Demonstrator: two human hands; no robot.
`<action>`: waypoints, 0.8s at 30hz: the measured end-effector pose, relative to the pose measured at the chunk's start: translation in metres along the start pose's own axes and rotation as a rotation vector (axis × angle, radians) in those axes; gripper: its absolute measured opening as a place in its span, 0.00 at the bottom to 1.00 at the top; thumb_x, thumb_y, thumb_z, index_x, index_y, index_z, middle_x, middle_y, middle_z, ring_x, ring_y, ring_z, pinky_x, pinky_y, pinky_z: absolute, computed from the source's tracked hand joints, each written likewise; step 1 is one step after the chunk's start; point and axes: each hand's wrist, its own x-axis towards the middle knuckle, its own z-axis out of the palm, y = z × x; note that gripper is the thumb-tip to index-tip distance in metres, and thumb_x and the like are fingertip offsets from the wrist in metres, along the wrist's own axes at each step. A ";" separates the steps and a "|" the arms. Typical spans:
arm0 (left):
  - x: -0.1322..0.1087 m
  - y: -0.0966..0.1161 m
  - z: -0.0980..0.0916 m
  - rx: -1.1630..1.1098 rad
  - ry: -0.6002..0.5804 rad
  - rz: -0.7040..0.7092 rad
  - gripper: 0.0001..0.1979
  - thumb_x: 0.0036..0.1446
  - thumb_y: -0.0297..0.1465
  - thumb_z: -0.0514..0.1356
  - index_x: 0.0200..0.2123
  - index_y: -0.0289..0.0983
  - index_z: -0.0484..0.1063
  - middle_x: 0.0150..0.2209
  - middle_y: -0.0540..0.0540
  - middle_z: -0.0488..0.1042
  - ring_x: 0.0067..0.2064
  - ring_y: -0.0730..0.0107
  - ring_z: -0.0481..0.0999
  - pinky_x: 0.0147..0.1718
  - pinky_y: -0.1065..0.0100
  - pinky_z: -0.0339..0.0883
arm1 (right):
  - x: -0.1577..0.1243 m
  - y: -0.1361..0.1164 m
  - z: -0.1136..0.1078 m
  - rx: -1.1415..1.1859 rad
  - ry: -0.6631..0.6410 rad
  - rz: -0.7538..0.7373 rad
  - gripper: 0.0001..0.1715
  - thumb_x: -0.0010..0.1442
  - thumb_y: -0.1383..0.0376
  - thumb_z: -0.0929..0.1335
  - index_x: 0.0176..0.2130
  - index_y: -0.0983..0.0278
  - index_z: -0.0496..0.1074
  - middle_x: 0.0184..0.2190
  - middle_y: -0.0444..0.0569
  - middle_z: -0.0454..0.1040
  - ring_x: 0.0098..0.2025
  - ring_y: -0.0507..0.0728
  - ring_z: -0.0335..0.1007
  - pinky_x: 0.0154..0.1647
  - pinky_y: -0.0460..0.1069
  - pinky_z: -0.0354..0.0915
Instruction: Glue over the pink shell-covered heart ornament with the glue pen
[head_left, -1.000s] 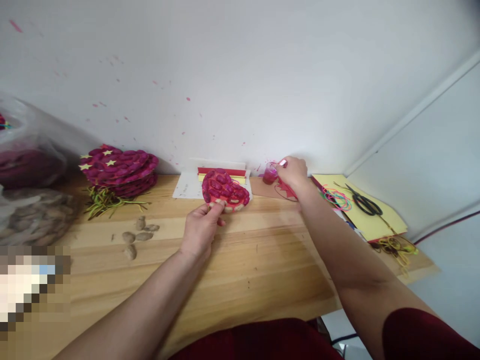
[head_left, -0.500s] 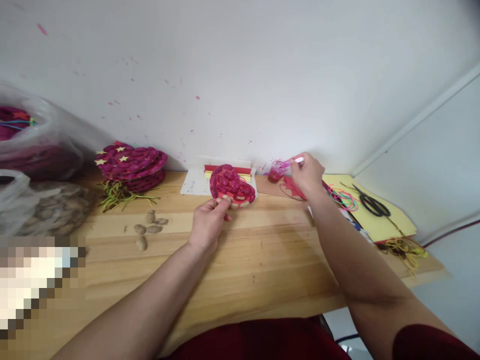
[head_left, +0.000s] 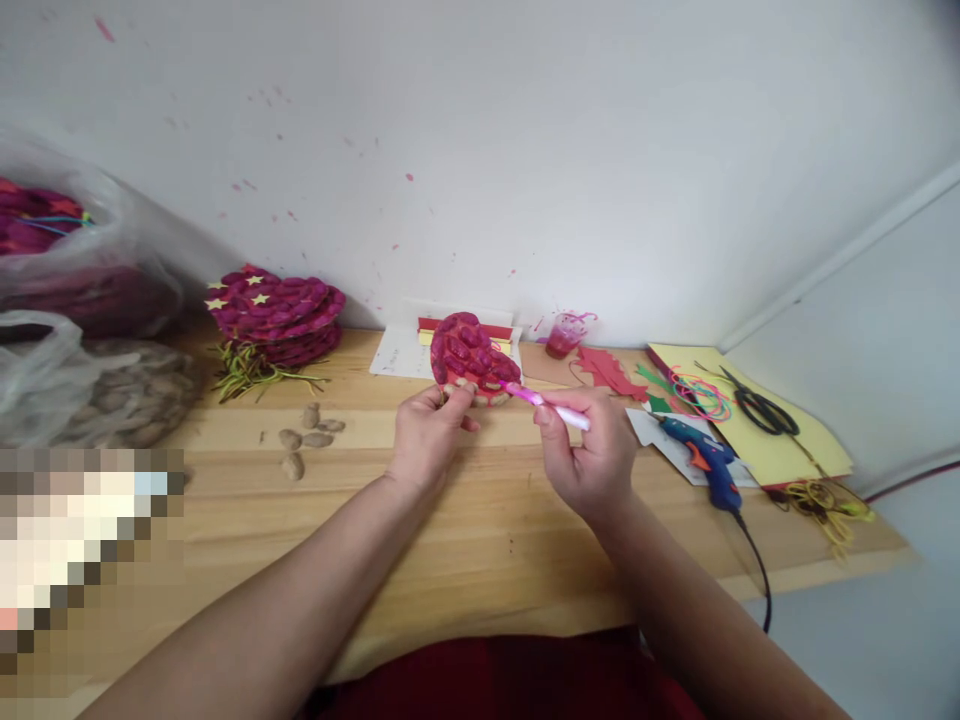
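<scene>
My left hand [head_left: 427, 440] pinches the lower edge of a heart-shaped piece [head_left: 471, 358] covered in magenta-painted shells, held tilted above the wooden table [head_left: 465, 520]. My right hand [head_left: 592, 455] grips a small white-handled brush [head_left: 547, 403] whose pink tip touches the heart's right lower edge. A small cup of pink paint [head_left: 564, 334] stands by the wall, behind and to the right of the heart.
A stack of finished magenta hearts with yellow stars [head_left: 276, 310] lies at the back left over green strips. Loose shells [head_left: 304, 440], plastic bags [head_left: 82, 330], a blue glue gun [head_left: 701, 458], red cutouts [head_left: 611, 370], yellow paper [head_left: 750, 420], scissors [head_left: 757, 408] and rubber bands [head_left: 697, 395] surround the work area.
My right hand has come away from the paint cup by the wall, carrying the brush toward me and to the heart's edge. The left hand keeps its hold on the heart.
</scene>
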 end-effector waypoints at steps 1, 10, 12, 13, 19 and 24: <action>0.000 0.000 0.000 0.004 0.000 -0.004 0.17 0.47 0.44 0.71 0.25 0.35 0.76 0.25 0.48 0.77 0.22 0.74 0.71 0.26 0.70 0.59 | 0.000 0.001 0.000 -0.001 -0.005 -0.013 0.10 0.64 0.70 0.69 0.45 0.60 0.71 0.35 0.46 0.78 0.37 0.55 0.76 0.41 0.51 0.70; -0.001 0.000 0.002 -0.020 -0.002 -0.041 0.16 0.46 0.43 0.71 0.26 0.35 0.77 0.25 0.47 0.78 0.22 0.74 0.70 0.26 0.70 0.59 | -0.002 0.001 0.008 0.027 -0.145 -0.142 0.12 0.65 0.71 0.69 0.47 0.59 0.70 0.33 0.47 0.78 0.36 0.57 0.73 0.40 0.54 0.68; -0.001 -0.001 0.002 -0.038 -0.010 -0.043 0.16 0.45 0.43 0.71 0.26 0.35 0.78 0.26 0.46 0.78 0.22 0.73 0.71 0.26 0.70 0.61 | -0.002 0.001 0.009 0.011 -0.173 -0.183 0.12 0.65 0.71 0.68 0.48 0.59 0.70 0.33 0.47 0.78 0.36 0.58 0.73 0.40 0.54 0.67; -0.001 -0.001 0.002 -0.036 -0.013 -0.042 0.16 0.45 0.43 0.71 0.26 0.35 0.78 0.26 0.46 0.78 0.22 0.73 0.71 0.27 0.70 0.61 | -0.002 0.001 0.010 0.002 -0.186 -0.201 0.12 0.65 0.71 0.68 0.48 0.59 0.70 0.33 0.47 0.78 0.36 0.58 0.73 0.40 0.55 0.67; 0.002 -0.007 -0.001 0.009 -0.031 -0.022 0.17 0.48 0.44 0.70 0.29 0.35 0.79 0.26 0.46 0.80 0.23 0.72 0.71 0.27 0.69 0.61 | -0.003 0.002 0.012 -0.036 -0.212 -0.246 0.11 0.66 0.71 0.67 0.48 0.60 0.70 0.33 0.48 0.79 0.36 0.59 0.72 0.41 0.55 0.65; 0.001 -0.004 -0.001 -0.005 -0.022 -0.032 0.17 0.47 0.43 0.71 0.28 0.34 0.79 0.28 0.45 0.80 0.22 0.73 0.72 0.26 0.69 0.61 | -0.004 0.001 0.013 -0.071 -0.226 -0.266 0.08 0.67 0.71 0.67 0.46 0.61 0.69 0.33 0.48 0.79 0.37 0.58 0.71 0.40 0.54 0.63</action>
